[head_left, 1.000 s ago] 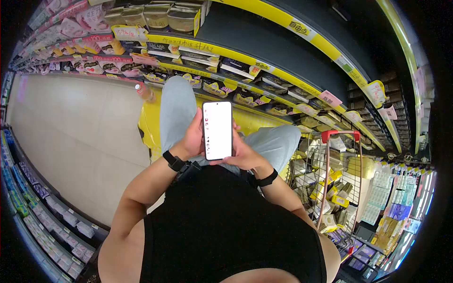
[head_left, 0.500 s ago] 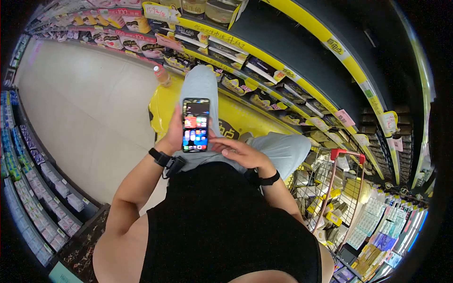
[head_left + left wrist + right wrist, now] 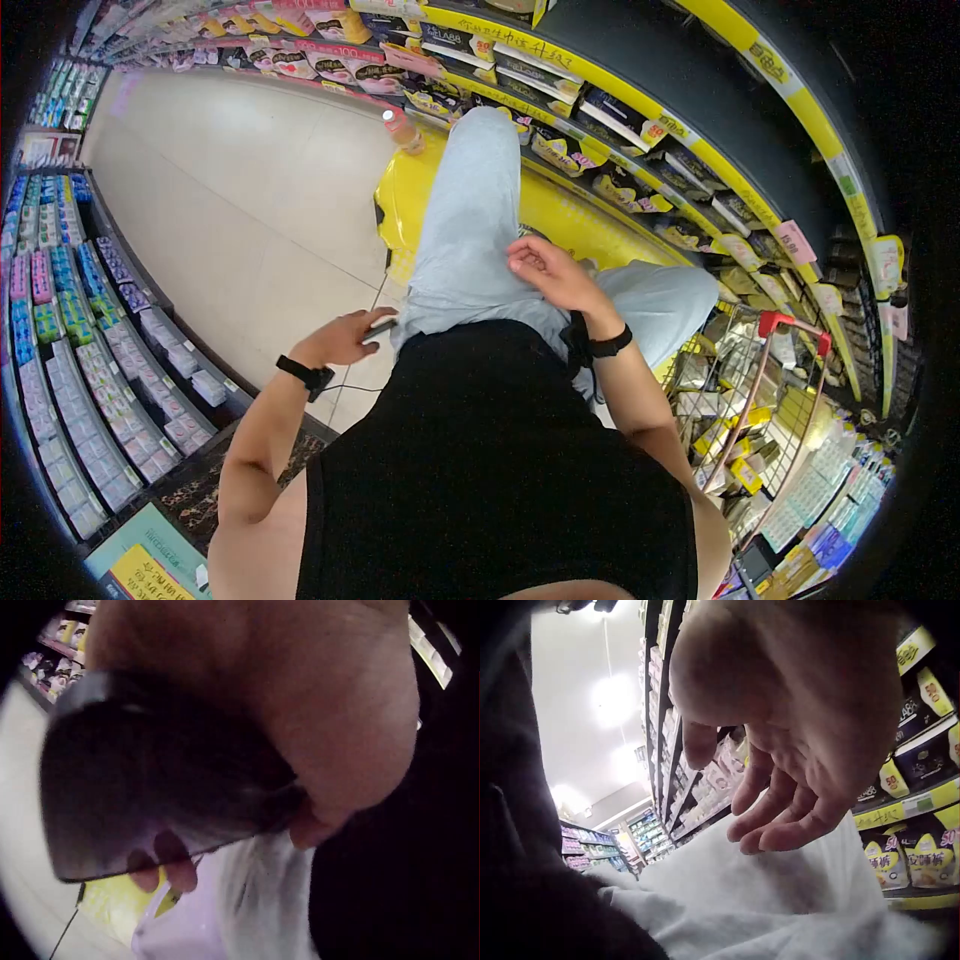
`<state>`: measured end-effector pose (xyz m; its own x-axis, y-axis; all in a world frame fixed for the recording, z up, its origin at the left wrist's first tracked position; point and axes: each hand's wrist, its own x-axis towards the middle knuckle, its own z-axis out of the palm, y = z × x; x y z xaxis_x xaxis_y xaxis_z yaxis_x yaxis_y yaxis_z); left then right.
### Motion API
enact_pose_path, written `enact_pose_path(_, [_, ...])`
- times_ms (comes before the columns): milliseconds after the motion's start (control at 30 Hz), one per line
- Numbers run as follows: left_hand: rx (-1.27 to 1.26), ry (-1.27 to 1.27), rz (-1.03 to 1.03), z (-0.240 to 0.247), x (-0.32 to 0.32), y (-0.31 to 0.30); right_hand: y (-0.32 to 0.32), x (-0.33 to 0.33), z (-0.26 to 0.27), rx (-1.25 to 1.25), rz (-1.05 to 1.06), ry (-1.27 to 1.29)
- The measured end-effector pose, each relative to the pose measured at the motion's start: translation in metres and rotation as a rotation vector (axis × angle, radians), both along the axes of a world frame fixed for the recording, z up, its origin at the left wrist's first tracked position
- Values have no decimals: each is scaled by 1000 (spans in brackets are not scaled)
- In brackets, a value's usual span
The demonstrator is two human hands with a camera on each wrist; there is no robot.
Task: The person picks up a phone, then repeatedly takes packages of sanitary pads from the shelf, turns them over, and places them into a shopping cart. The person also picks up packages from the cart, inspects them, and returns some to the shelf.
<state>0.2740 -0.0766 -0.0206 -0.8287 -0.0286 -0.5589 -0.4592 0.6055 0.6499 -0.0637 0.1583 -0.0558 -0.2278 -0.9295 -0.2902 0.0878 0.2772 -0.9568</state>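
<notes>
Down beside the left hip, my left hand (image 3: 338, 340) grips a smartphone (image 3: 380, 330), which shows nearly edge-on in the head view. In the left wrist view the phone (image 3: 142, 787) looks dark and blurred, with fingertips (image 3: 180, 875) past its lower edge and the thumb side of the hand across the other end. My right hand (image 3: 560, 282) hangs over the light blue jeans (image 3: 465, 220), fingers loosely curled with nothing in them. The right wrist view shows the same relaxed fingers (image 3: 795, 829) over the fabric.
A bottle (image 3: 403, 132) stands by the yellow platform (image 3: 400, 205) at the shelf base. Shelves of packaged goods (image 3: 560, 150) run in front. A shopping cart (image 3: 765, 400) full of packages is at the right. Another shelf row (image 3: 110, 350) lines the left; tiled floor (image 3: 250, 190) lies between.
Both hands were at the phone over the lap; the right let go and moved to the thigh. My left hand carried the phone down to the left hip. The view has turned left.
</notes>
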Motion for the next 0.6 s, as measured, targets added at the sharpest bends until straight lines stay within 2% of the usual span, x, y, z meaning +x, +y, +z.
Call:
enact_pose_path(67, [-62, 40, -28, 9, -5, 21, -7, 11, 1, -62, 57, 34])
enact_pose_path(167, [-49, 59, 53, 22, -19, 37, -11, 28, -4, -169, 90, 81])
enact_pose_path(267, [-200, 198, -52, 17, -22, 44, -20, 44, 27, -117, 236, 133])
enact_pose_path(367, [-340, 294, -103, 10, -26, 59, -31, 75, 37, -193, 511, 257])
enact_pose_path(467, [-418, 319, -30, 1, -10, 74, -34, 108, 42, -192, 516, 620])
enact_pose_path(600, [-571, 380, -41, -9, 11, 77, -47, 131, 49, -92, 575, 695])
